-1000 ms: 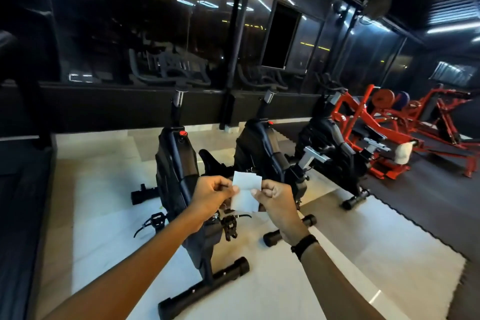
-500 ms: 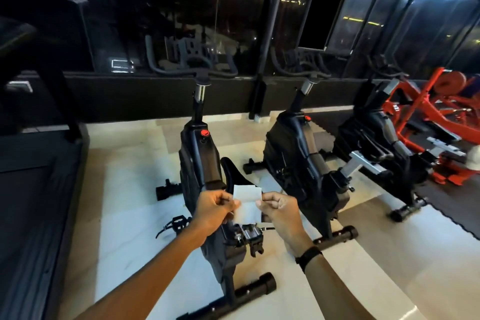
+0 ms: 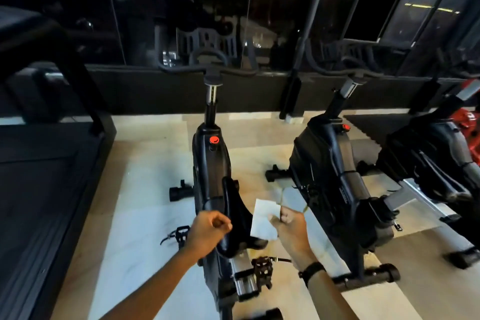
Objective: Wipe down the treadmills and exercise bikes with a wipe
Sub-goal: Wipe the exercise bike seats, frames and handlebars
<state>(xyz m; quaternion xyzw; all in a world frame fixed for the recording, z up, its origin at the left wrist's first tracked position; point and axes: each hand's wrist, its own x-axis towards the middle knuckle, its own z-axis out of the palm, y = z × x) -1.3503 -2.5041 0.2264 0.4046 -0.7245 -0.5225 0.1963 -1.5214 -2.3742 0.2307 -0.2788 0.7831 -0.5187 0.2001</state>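
A white wipe (image 3: pixel 262 218) hangs from my right hand (image 3: pixel 288 223), which pinches its right edge. My left hand (image 3: pixel 210 227) is curled into a loose fist with nothing in it, just left of the wipe. Both hands hover over the black saddle (image 3: pixel 233 213) of the nearest exercise bike (image 3: pixel 211 163), which has a red knob on its frame. A second black exercise bike (image 3: pixel 335 184) stands to the right. A third bike (image 3: pixel 431 161) is at the far right. A treadmill (image 3: pixel 39 176) with a dark belt fills the left side.
Pale tiled floor (image 3: pixel 145 189) runs between the treadmill and the bikes. Dark glass panels (image 3: pixel 181 8) and a low black ledge close off the far side. Red gym equipment (image 3: pixel 470 122) shows at the right edge. Pedals (image 3: pixel 262 271) stick out beside the near bike.
My left hand has let go of the wipe and curled away to the left; only my right hand holds it now. The view has moved closer to the bikes and tilted down.
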